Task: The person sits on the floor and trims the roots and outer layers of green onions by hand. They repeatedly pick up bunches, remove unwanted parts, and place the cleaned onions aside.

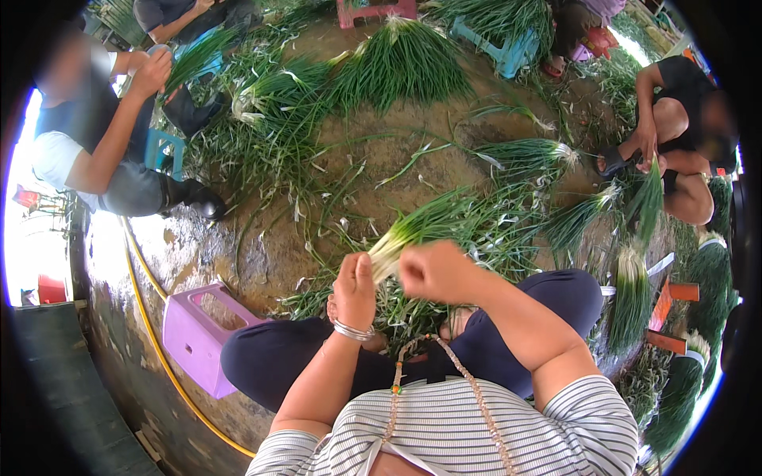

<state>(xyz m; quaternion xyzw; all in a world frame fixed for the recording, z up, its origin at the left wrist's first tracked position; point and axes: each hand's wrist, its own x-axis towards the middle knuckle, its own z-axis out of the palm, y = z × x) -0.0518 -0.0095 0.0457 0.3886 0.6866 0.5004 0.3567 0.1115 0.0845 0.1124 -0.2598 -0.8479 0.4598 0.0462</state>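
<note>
A bunch of green onions (397, 237) is held up in front of me, white ends toward me and green leaves pointing away to the upper right. My left hand (355, 288), with silver bangles at the wrist, is closed around its white end. Beside the stalks on the right is my right hand (437, 271), its fingers curled and blurred; whether it grips any stalk cannot be told. Loose leaves and peelings (411, 306) lie on the ground below, between my crossed legs.
A purple plastic stool (199, 351) lies at left near a yellow hose (156, 339). Larger piles of green onions (399, 65) lie ahead. Tied bundles (631, 291) are at right beside a white strip (661, 263). Several people sit around, one at left (113, 143), another at right (673, 119).
</note>
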